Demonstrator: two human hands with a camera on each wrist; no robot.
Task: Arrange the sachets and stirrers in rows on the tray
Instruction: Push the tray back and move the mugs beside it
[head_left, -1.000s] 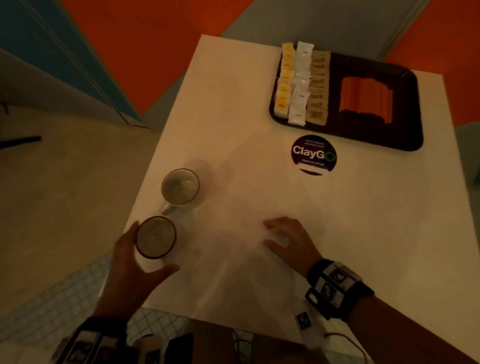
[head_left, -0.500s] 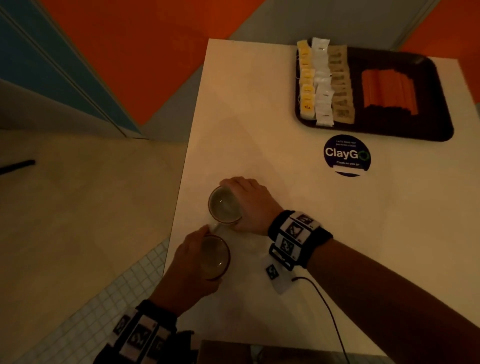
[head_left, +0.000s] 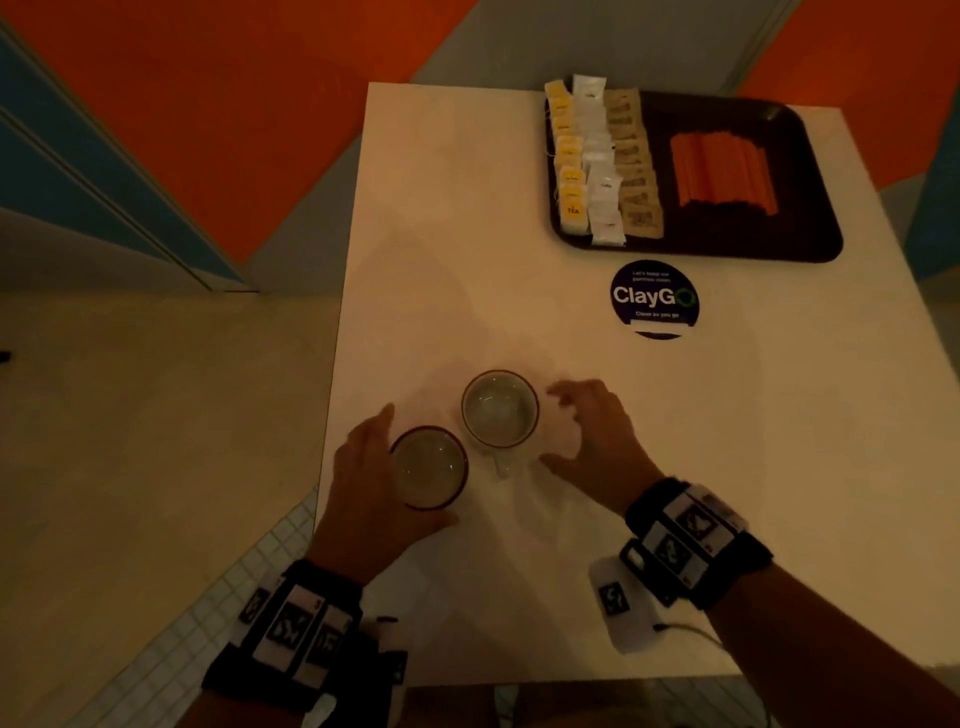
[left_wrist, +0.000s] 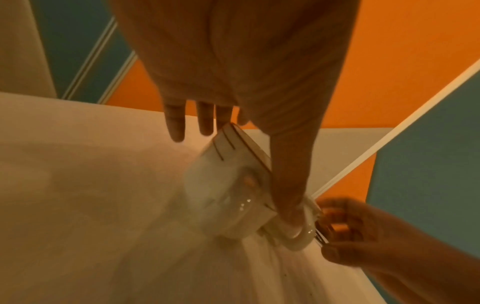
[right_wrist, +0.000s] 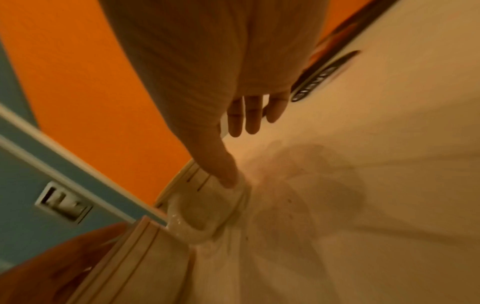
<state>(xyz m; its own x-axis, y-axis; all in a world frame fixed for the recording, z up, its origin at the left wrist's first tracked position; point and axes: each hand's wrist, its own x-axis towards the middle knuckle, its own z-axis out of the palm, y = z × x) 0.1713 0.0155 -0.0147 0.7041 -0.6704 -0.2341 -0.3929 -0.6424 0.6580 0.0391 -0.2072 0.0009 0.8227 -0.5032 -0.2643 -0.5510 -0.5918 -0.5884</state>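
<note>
A dark tray (head_left: 810, 244) sits at the desk's (head_left: 467, 260) far right, holding three neat rows of sachets (head_left: 602, 166), yellow, white and tan, beside one block of orange stirrers (head_left: 722, 174). Two mugs stand near. The left hand (head_left: 363, 499) cups the near mug (head_left: 428, 467); the right hand (head_left: 597, 441), fingers spread, holds nothing beside the far mug (head_left: 500, 409).

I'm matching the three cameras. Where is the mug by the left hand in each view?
Head: the near mug sits lower centre, cupped by the left hand.
Left wrist: centre of the picture, beside the thumb.
Right wrist: bottom left, large and blurred.
Shared landmark: the white table, under the mug in all three.
</note>
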